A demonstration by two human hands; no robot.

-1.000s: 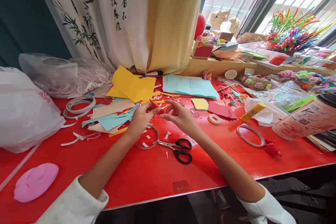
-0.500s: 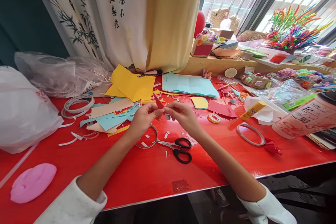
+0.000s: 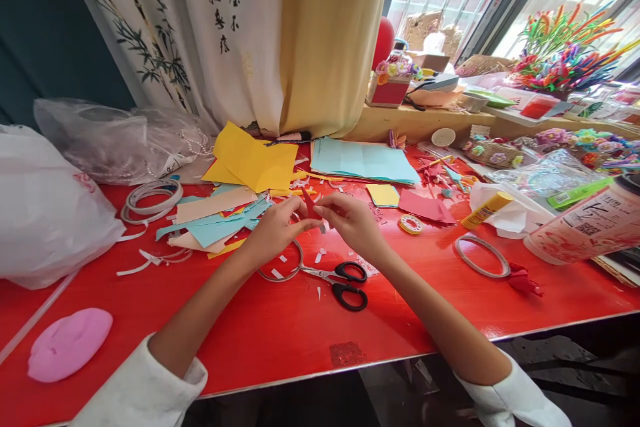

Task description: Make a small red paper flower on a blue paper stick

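Note:
A small folded piece of red paper (image 3: 308,201) with a pointed tip is held up over the table between my two hands. My left hand (image 3: 274,225) grips its left side, thumb and index finger bent around it. At its lower right, the fingertips of my right hand (image 3: 353,219) pinch it. A little pale blue-grey bit shows beneath the right fingertips; what it belongs to is unclear. Just below the hands lie a tape ring (image 3: 301,255) and scissors (image 3: 345,280) with black handles, their blades reaching the ring. White paper scraps are scattered around them.
Left of my hands lie yellow sheets (image 3: 250,157) and cut paper strips (image 3: 215,207). Blue sheets (image 3: 365,161) are behind, red paper (image 3: 425,207) to the right. A glue stick (image 3: 486,210), a large cup (image 3: 585,223) and another tape ring (image 3: 458,250) stand right; pink clay (image 3: 70,345) lies front left.
My left thumb and index finger have spread a little and shifted on the red paper. The right hand keeps its pinch. The whole view has slid slightly rightward.

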